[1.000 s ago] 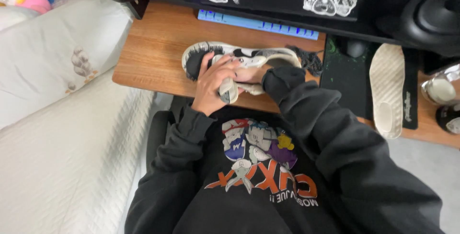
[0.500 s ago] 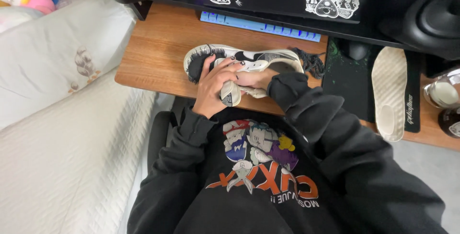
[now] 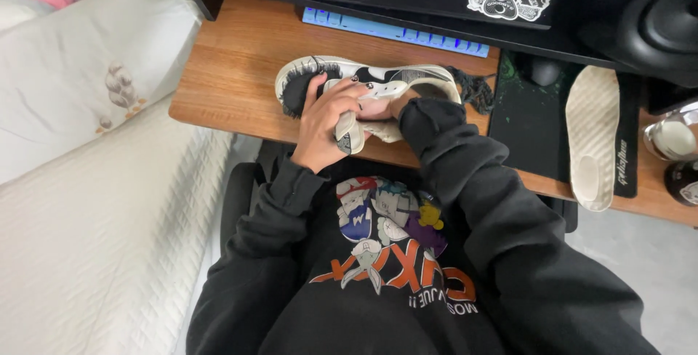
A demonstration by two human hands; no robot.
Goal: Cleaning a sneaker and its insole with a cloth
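A cream and black sneaker (image 3: 407,79) lies on its side on the wooden desk (image 3: 233,79), near the front edge. My left hand (image 3: 323,126) wraps around the shoe's upper by the tongue, fingers curled over it. My right hand (image 3: 379,108) is mostly covered by its black sleeve. Only the fingers show, pressed against the shoe's opening next to my left hand. A loose cream insole (image 3: 592,137) lies apart from the shoe on a black mat (image 3: 527,122) to the right.
A blue keyboard (image 3: 392,31) and a black shelf with stickers sit behind the shoe. A mouse (image 3: 542,71) rests on the mat, with speakers at both back corners. A cup (image 3: 676,140) stands at the far right. A white quilted bed (image 3: 94,217) runs along the left.
My left hand has shifted its grip slightly on the shoe's upper. The shoe and my right hand stay in about the same place.
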